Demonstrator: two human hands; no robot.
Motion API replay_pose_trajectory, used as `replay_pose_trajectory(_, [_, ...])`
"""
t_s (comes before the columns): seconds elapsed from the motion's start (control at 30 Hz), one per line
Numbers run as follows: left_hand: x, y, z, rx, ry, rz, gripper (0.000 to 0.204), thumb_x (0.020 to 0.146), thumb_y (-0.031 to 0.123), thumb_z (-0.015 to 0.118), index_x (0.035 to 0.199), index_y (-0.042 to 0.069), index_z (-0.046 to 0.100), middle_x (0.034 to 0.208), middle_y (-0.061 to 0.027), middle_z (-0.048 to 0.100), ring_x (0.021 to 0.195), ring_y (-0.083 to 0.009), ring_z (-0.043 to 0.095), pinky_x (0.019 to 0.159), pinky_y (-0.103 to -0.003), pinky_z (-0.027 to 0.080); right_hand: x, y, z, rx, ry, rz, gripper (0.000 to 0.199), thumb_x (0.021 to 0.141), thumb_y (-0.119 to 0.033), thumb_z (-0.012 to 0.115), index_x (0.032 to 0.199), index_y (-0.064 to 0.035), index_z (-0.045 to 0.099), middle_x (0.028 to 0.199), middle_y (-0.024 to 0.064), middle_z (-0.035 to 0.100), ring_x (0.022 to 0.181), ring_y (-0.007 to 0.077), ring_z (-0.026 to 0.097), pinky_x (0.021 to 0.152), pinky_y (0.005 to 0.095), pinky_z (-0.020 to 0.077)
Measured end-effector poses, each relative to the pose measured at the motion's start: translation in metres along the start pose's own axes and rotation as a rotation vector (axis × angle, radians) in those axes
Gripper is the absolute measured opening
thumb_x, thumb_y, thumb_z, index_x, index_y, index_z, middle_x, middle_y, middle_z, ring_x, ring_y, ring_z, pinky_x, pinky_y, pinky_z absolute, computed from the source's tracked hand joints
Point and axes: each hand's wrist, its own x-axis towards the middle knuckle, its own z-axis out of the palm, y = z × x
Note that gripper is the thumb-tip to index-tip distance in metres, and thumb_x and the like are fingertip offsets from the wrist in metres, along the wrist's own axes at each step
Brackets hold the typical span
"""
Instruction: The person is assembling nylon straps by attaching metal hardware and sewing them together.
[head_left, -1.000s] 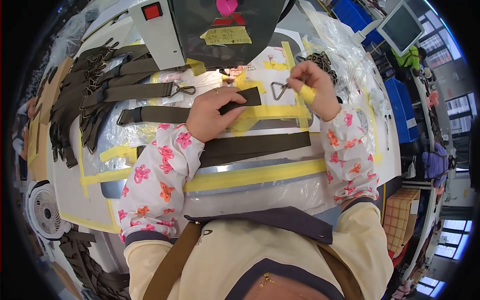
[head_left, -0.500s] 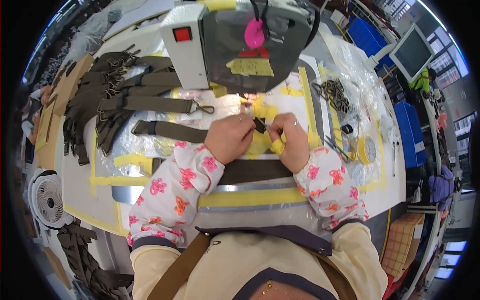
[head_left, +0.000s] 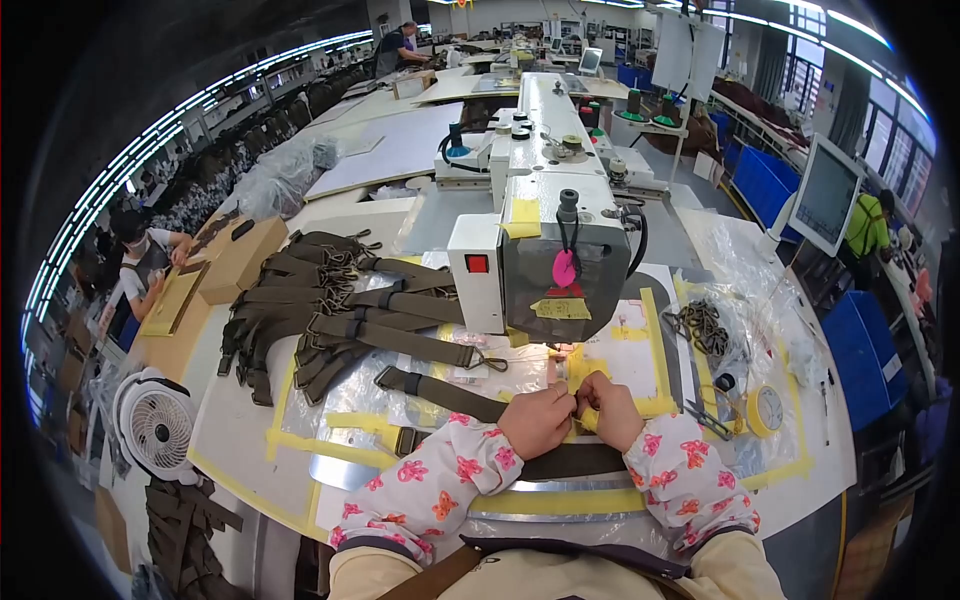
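The left hand (head_left: 538, 420) is closed on a brown strap (head_left: 440, 390), which runs in from the left, a metal buckle (head_left: 385, 377) at its far end. The right hand (head_left: 612, 410), yellow tape (head_left: 590, 419) wrapped on a digit, meets it at the fingertips; the fingers hide what lies between, so I cannot tell whether this hand is clamped on anything. Both sleeves are white with pink and orange flowers. Under the wrists a wide strap (head_left: 575, 461) lies across the worktop (head_left: 235, 450), with a strip of yellow tape in front of it. Just beyond the hands stands a sewing machine (head_left: 565, 265), lit beneath its head, with a red switch (head_left: 477, 263), a pink tag (head_left: 564, 268) and a yellow note (head_left: 560, 309) on its front. To the left, many straps lie heaped in a pile (head_left: 290, 310), and one reaches toward the machine with a metal hook (head_left: 490, 364) at its tip. On the right are a heap of hooks (head_left: 703, 328) on clear plastic, a tape roll (head_left: 766, 411) and a pair of scissors (head_left: 707, 420). Past the worktop's right edge sits a blue bin (head_left: 865, 355), with a monitor (head_left: 826, 195) above it. A white fan (head_left: 155, 427) is at the left edge, near a cardboard box (head_left: 243, 262). Behind that box a co-worker (head_left: 145, 255) bends over a yellow panel (head_left: 175, 298).
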Motion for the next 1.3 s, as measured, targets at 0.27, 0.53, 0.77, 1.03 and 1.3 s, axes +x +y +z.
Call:
replay_pose_trajectory(0.27, [0.003,0.001,-0.004,-0.26,-0.094,-0.248,0.027,0.077,0.011,0.058,0.102,0.007,0.049,0.084,-0.0125,0.061,0.075,-0.0322,0.06,0.061,-0.038,0.049,0.002,0.001,-0.003,-0.024,0.028,-0.029,0.019,0.073,-0.002,0.06,0.084,0.0001,0.045,0.062,0.0102,0.057,0.055,0.0189,0.056,0.051,0.0283,0.0432])
replay_pose_trajectory(0.53, [0.004,0.005,-0.001,-0.431,-0.141,-0.3,0.02,0.083,0.012,0.05,0.102,0.007,0.046,0.072,-0.0158,0.06,0.065,-0.0336,0.06,0.058,-0.038,0.046,-0.003,-0.004,0.002,0.017,0.069,0.011,0.019,0.074,-0.005,0.06,0.085,-0.0007,0.045,0.062,0.0134,0.055,0.056,0.0253,0.057,0.051,0.0324,0.0435])
replay_pose_trajectory(0.77, [0.001,-0.012,0.003,-0.608,-0.212,-0.407,0.023,0.083,0.012,0.047,0.104,0.005,0.04,0.073,-0.0154,0.059,0.064,-0.0289,0.06,0.058,-0.034,0.045,-0.016,0.0,0.015,-0.006,0.033,-0.143,0.025,0.075,-0.005,0.06,0.092,-0.0014,0.043,0.069,0.0132,0.056,0.06,0.0243,0.058,0.055,0.0317,0.0447])
replay_pose_trajectory(1.03, [0.011,-0.022,-0.018,-0.633,-0.275,-0.344,0.03,0.08,0.027,0.055,0.099,0.005,0.053,0.08,-0.0174,0.061,0.074,-0.0344,0.06,0.063,-0.038,0.046,-0.011,0.0,0.012,0.547,0.136,0.009,0.019,0.085,-0.003,0.051,0.097,-0.0003,0.037,0.076,0.0071,0.055,0.063,0.0117,0.056,0.057,0.0234,0.0465])
replay_pose_trajectory(1.3, [0.006,-0.003,-0.002,0.004,-0.162,-0.298,0.035,0.073,0.026,0.064,0.098,0.006,0.053,0.068,-0.0137,0.06,0.062,-0.0326,0.06,0.055,-0.04,0.047,-0.003,-0.006,0.018,0.51,-0.15,0.314,0.038,0.092,-0.037,0.041,0.091,0.0006,0.046,0.065,0.0075,0.055,0.05,0.012,0.054,0.047,0.0233,0.0463])
